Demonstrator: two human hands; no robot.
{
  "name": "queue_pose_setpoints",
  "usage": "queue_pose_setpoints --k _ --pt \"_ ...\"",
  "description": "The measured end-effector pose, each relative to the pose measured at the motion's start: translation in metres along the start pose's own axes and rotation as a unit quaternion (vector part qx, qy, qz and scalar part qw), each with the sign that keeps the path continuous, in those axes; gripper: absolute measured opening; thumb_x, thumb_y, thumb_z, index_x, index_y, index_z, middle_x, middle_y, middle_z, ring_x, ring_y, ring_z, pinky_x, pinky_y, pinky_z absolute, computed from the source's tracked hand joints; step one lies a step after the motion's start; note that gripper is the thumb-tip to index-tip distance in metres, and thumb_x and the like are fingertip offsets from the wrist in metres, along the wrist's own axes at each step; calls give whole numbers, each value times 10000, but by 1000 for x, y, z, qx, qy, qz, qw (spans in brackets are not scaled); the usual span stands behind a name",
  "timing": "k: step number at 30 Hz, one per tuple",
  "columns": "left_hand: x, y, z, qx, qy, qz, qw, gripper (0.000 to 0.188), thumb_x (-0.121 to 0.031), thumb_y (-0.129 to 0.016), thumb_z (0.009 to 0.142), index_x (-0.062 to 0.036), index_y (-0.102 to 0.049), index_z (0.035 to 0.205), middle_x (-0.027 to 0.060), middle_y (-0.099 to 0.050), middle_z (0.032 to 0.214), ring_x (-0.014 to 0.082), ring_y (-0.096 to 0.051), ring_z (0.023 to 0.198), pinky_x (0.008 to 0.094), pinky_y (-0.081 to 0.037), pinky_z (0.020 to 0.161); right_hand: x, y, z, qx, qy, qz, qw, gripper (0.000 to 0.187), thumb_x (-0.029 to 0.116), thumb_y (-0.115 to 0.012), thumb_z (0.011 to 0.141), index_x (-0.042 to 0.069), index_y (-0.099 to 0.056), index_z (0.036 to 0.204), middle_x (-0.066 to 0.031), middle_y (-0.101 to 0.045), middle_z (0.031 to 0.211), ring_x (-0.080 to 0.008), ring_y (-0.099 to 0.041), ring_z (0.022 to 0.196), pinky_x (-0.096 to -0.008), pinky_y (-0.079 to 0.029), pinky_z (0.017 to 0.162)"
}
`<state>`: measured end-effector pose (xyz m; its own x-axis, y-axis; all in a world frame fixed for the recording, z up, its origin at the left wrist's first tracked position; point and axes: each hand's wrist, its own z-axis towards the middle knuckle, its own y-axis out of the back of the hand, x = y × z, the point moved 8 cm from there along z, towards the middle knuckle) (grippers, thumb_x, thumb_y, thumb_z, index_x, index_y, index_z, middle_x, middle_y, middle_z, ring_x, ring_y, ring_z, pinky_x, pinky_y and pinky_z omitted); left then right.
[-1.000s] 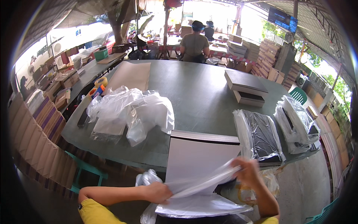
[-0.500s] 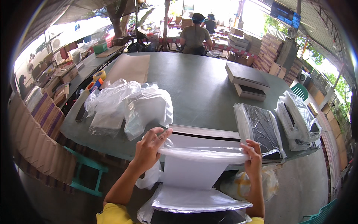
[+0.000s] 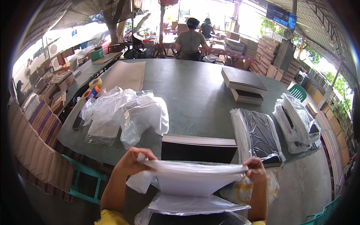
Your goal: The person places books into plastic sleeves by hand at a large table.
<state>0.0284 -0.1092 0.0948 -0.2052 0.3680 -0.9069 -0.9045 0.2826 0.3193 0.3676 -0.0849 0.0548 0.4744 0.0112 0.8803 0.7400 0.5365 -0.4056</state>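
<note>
Currently | I see left hand (image 3: 138,161), right hand (image 3: 257,170) gripping plastic sleeve (image 3: 195,167) | far beyond sleeve: screen (image 3: 281,17), lettering unreadable

Grey-green table (image 3: 180,101), milky translucent plastic (image 3: 198,167) at its near side, tan paper (image 3: 125,75) on its left, 2 black-topped blocks (image 3: 243,78) on its right

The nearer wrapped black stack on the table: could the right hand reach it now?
Probably yes: nothing seems between the right hand and the wrapped black stack, though the hand pinches clear plastic.
</note>
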Motion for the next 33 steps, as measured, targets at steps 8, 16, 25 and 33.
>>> queue_pose_setpoints --k 8,16,25,33 --pt "189 -95 -110 230 345 -262 871 376 -116 -502 640 -30 -550 1003 31 -529 849 87 -478 705 210 -392 579 -203 44 -97 67 -300 42 951 239 126 -545 680 19 -522 892 -50 -546 811 -134 -510 770 -219 -395 677" --pt "332 -126 -176 82 438 -117 888 317 -153 -474 690 -51 -539 983 58 -535 828 135 -481 735 246 -386 624 -298 119 -138 -86 -354 -588 723 223 171 -501 693 48 -586 858 -170 -576 868 -319 -556 809 -368 -442 690" --pt "186 -50 -109 39 317 90 943 240 -122 -524 707 -44 -550 933 78 -582 776 148 -543 719 266 -433 635 -147 71 -82 -172 -284 -476 814 241 202 -471 772 13 -573 881 -158 -593 845 -306 -574 784 -375 -452 677" --pt "-20 -141 -80 499 47 -263 825 337 -343 -533 789 -96 -585 1013 159 -490 1123 260 -502 962 350 -398 812 -64 -165 -54 531 -224 -17 817 332 225 -422 860 -18 -518 1065 -174 -419 1196 -286 -336 1157 -368 -262 951"
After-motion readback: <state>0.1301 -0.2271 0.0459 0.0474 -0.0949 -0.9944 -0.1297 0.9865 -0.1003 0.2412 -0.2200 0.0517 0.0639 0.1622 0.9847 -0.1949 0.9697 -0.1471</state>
